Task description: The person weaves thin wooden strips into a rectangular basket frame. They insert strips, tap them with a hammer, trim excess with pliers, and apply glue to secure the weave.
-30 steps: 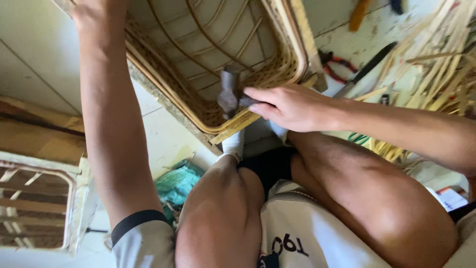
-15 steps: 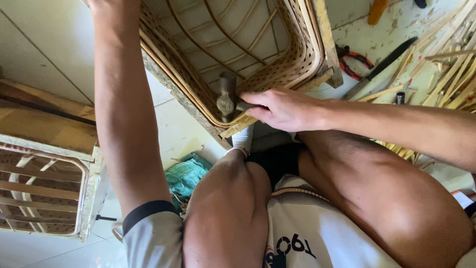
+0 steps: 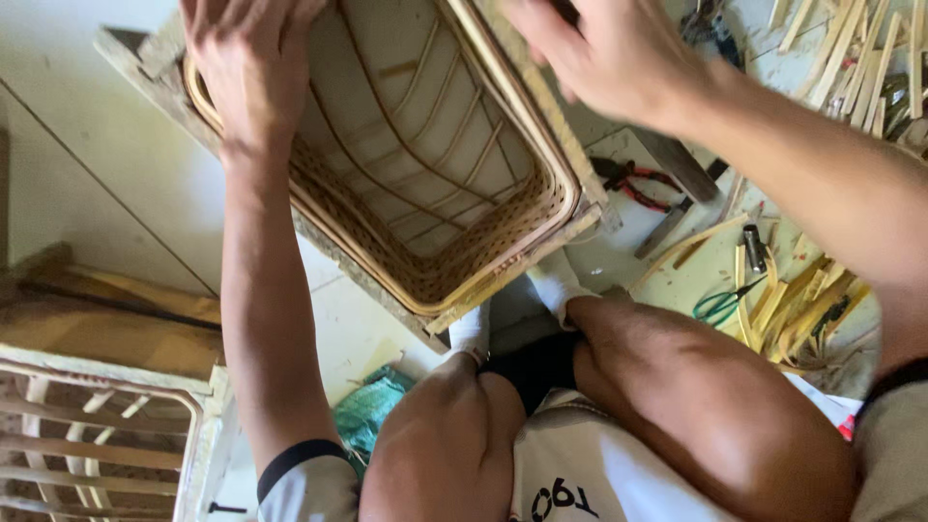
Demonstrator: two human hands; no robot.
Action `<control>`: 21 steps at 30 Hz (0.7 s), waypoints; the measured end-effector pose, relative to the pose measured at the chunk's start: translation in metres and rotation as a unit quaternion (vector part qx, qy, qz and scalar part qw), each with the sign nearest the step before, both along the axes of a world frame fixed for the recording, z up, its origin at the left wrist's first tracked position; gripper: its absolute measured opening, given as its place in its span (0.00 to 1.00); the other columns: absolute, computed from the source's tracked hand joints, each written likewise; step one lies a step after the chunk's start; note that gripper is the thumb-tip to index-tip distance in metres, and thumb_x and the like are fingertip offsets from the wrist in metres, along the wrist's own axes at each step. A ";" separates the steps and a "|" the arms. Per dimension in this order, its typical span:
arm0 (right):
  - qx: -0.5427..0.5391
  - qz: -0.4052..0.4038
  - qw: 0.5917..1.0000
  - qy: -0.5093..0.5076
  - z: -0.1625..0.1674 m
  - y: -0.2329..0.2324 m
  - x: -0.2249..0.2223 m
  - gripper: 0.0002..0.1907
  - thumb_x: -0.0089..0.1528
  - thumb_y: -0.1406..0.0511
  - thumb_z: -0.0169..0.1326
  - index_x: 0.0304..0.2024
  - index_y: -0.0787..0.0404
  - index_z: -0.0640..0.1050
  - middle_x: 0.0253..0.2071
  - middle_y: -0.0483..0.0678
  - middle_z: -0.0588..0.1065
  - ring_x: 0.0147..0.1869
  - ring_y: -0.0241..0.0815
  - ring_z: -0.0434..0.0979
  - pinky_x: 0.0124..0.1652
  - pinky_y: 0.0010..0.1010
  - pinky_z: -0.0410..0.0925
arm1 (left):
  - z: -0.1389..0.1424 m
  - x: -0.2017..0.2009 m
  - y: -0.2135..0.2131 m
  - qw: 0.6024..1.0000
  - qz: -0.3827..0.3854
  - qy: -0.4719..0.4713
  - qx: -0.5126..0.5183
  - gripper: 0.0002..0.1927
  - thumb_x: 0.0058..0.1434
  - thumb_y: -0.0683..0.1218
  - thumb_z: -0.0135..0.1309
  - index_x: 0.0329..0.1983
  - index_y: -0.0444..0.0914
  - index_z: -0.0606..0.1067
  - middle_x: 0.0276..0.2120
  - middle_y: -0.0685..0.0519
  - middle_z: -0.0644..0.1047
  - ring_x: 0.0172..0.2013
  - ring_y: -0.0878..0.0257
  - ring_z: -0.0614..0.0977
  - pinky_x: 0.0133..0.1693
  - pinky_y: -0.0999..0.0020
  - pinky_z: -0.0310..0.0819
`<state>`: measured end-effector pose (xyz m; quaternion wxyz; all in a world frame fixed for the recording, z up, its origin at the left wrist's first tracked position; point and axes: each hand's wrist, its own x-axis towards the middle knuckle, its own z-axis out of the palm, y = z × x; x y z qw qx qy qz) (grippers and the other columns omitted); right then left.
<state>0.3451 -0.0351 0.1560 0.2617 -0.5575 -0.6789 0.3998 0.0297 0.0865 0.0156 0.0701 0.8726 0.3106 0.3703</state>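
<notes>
head view looks down on a large rectangular woven rattan basket with a pale cane rim [image 3: 425, 184], tilted on its side so the open mouth faces the camera, resting against the person's knees and a grey wooden board [image 3: 145, 58] beneath it. left hand [image 3: 246, 68] lies on the far upper rim, fingers [image 3: 217, 29] spread and curled over the edge, pressing rather than pinching. right hand [image 3: 604, 58] sits at the opposite top corner, fingers bent and loosely open over the rim; it is blurred, so whether it really grips the cane cannot be told. the basket looks light but bulky, stiff along the rim and springy in the thin ribs and open weave, which would likely crack if squeezed; the doubled cane rim beside either set of fingertips seems the safest place to hold. below the left forearm stands a white slatted wooden crate [image 3: 97, 435], cut off by the frame. right of the right-hand fingers lies a heap of split bamboo strips [image 3: 822, 290], then red-handled pliers [image 3: 638, 184] and green-handled scissors [image 3: 720, 304]. both fingertips run off the top edge, and the basket's far side is hidden.
</notes>
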 end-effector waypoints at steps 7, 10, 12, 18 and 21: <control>-0.103 0.059 0.981 -0.154 -0.043 0.056 -0.005 0.12 0.78 0.65 0.44 0.44 0.65 0.73 0.23 0.45 0.68 0.20 0.31 0.64 0.18 0.23 0.60 | -0.015 -0.002 0.004 0.996 0.030 0.046 -0.067 0.06 0.72 0.45 0.67 0.39 0.41 0.83 0.56 0.55 0.84 0.61 0.44 0.78 0.60 0.50 0.67; -0.071 0.051 0.988 -0.127 -0.037 0.037 0.003 0.11 0.78 0.65 0.45 0.46 0.66 0.74 0.23 0.45 0.67 0.19 0.32 0.62 0.17 0.24 0.58 | -0.024 -0.007 0.005 0.995 0.041 0.054 -0.078 0.07 0.72 0.45 0.68 0.37 0.41 0.83 0.57 0.55 0.84 0.64 0.44 0.76 0.62 0.49 0.68; -0.032 0.023 0.997 -0.073 -0.027 -0.003 0.016 0.11 0.78 0.64 0.46 0.47 0.66 0.74 0.23 0.44 0.67 0.18 0.33 0.60 0.17 0.24 0.57 | -0.027 -0.010 0.003 0.993 0.025 0.037 -0.109 0.05 0.72 0.44 0.66 0.38 0.41 0.82 0.60 0.55 0.84 0.67 0.43 0.75 0.64 0.49 0.69; 0.016 -0.021 0.996 -0.087 -0.036 -0.190 0.064 0.14 0.73 0.65 0.50 0.58 0.67 0.74 0.25 0.47 0.73 0.19 0.35 0.67 0.17 0.27 0.62 | -0.019 -0.003 -0.005 0.993 0.054 0.047 -0.099 0.02 0.67 0.41 0.67 0.38 0.42 0.84 0.59 0.56 0.84 0.66 0.45 0.76 0.65 0.44 0.66; 0.070 -0.038 0.992 -0.100 -0.058 -0.268 0.070 0.16 0.69 0.64 0.54 0.54 0.70 0.74 0.29 0.52 0.76 0.24 0.41 0.74 0.22 0.33 0.68 | -0.005 0.004 -0.013 0.991 0.054 0.067 -0.100 0.10 0.67 0.40 0.69 0.30 0.39 0.80 0.61 0.52 0.83 0.63 0.46 0.78 0.64 0.39 0.58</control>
